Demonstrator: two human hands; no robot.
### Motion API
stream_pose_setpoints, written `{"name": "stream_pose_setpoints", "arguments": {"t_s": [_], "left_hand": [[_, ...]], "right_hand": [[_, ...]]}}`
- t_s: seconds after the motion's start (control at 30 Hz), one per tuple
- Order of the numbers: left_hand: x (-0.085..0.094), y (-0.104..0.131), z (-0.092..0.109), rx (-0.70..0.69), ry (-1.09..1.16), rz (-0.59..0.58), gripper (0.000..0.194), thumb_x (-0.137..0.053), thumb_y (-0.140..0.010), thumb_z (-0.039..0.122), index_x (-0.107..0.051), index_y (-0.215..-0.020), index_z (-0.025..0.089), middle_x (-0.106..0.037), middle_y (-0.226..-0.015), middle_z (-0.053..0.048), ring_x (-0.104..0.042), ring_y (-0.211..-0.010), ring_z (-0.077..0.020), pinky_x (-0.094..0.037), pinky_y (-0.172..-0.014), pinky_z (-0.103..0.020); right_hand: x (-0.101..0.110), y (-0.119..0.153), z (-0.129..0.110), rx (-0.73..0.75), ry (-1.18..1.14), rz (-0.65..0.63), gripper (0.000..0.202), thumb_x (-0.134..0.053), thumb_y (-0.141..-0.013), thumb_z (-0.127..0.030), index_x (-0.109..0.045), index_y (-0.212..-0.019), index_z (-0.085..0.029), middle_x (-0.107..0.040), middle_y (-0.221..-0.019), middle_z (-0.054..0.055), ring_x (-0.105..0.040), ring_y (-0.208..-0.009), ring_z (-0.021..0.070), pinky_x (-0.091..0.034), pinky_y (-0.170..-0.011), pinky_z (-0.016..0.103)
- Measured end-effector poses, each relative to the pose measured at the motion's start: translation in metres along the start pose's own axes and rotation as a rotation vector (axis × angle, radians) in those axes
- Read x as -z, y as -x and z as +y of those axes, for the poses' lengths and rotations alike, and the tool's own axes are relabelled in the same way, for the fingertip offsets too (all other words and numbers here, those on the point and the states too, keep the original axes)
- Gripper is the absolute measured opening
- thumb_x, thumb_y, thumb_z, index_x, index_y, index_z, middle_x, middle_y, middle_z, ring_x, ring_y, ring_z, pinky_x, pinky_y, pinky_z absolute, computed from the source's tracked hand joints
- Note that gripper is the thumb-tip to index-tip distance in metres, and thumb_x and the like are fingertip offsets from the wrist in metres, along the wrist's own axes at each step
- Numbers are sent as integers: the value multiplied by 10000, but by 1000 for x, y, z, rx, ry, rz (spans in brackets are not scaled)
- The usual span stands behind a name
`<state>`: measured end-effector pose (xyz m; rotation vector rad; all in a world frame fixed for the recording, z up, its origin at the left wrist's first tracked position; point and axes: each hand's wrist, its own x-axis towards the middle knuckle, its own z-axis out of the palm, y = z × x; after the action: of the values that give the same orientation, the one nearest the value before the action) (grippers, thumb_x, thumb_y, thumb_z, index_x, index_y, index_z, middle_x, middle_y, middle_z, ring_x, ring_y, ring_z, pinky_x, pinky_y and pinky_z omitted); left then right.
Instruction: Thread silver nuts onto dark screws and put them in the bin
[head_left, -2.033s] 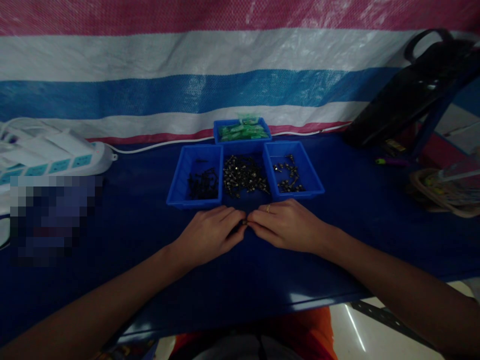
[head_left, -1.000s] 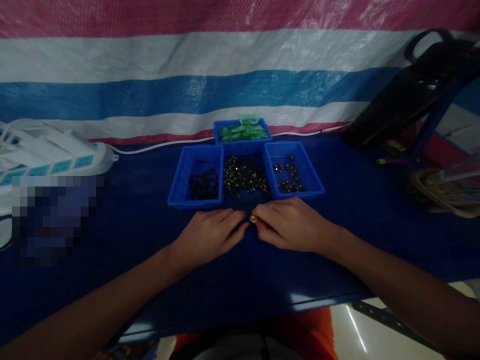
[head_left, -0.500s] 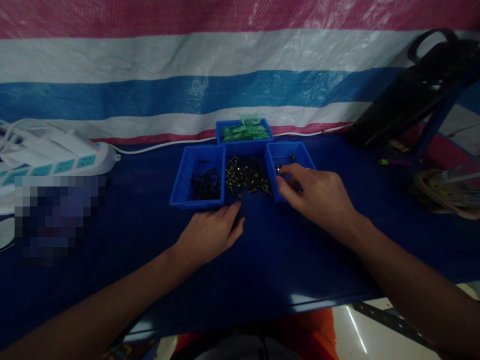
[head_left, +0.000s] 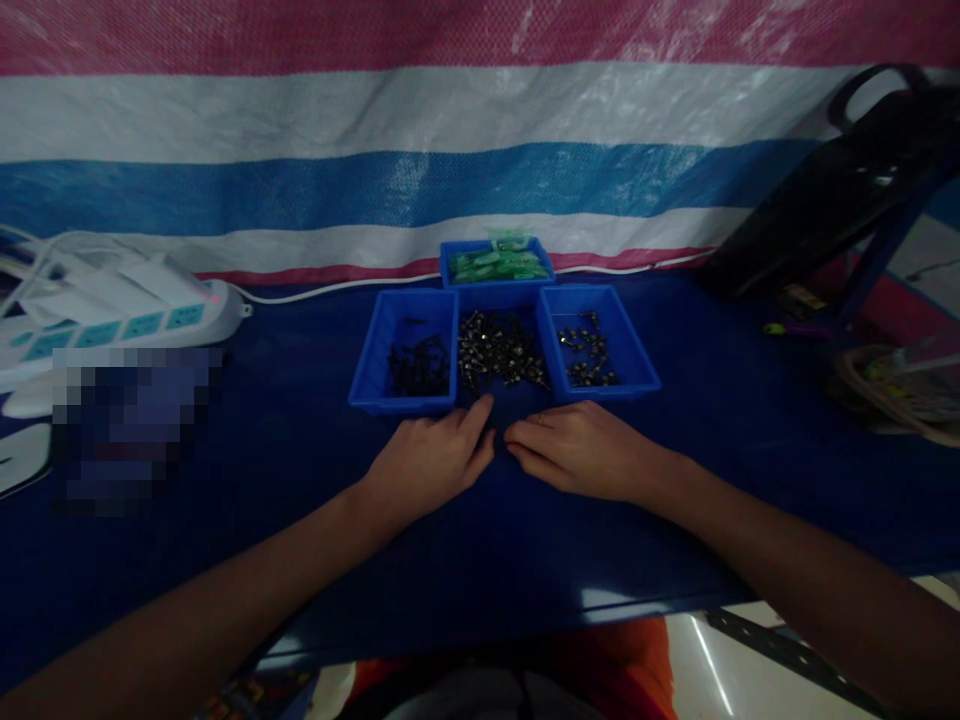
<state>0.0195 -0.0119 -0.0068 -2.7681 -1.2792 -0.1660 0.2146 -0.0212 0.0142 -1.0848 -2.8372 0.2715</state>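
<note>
My left hand (head_left: 431, 450) rests on the blue table just in front of the left bin (head_left: 405, 405). Its index finger and thumb are stretched out and apart, and nothing shows between them. Facing it, my right hand (head_left: 577, 445) lies in front of the right bin (head_left: 637, 385) with fingers pressed together; whether they pinch a small part is hidden. Between the bins is a loose heap of small metal parts (head_left: 499, 348), a little beyond my left fingertip. Similar shiny metal parts (head_left: 589, 372) lie in the right bin, and dark thin pieces (head_left: 420, 368) fill the left one.
Behind the heap stands a third blue bin (head_left: 499, 293) with green packets (head_left: 499, 262). A white power strip (head_left: 142, 325) with cables sits at the left. On the right are a black bottle (head_left: 832, 190) and a basket (head_left: 889, 400). A striped sheet (head_left: 420, 180) hangs behind.
My right hand has come out of the right bin and moved left and nearer, beside my left hand. The left hand stays about the same. The metal parts in the right bin now show.
</note>
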Motion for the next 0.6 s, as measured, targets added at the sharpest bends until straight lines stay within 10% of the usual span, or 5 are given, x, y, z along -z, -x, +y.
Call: {"name": "stream_pose_setpoints", "arguments": {"t_s": [0.17, 0.6], "left_hand": [[0, 5, 0, -89, -7, 11, 206, -361, -891, 302, -525, -912, 178, -580, -738, -12, -593, -550, -147, -395, -417, -224], [6, 7, 3, -146, -72, -3, 171, -375, -891, 247, -519, -840, 170, -545, -773, -15, -583, -601, -143, -408, -435, -217]], "right_hand": [[-1, 0, 0, -69, -22, -12, 192, -376, -903, -256, -547, -880, -170, -629, -770, 23, -583, -691, 124, -366, -615, 239], [-1, 0, -1, -127, -46, -28, 185, -407, -890, -274, -501, -1014, -173, -627, -847, 30, -601, -743, 153, -374, -599, 253]]}}
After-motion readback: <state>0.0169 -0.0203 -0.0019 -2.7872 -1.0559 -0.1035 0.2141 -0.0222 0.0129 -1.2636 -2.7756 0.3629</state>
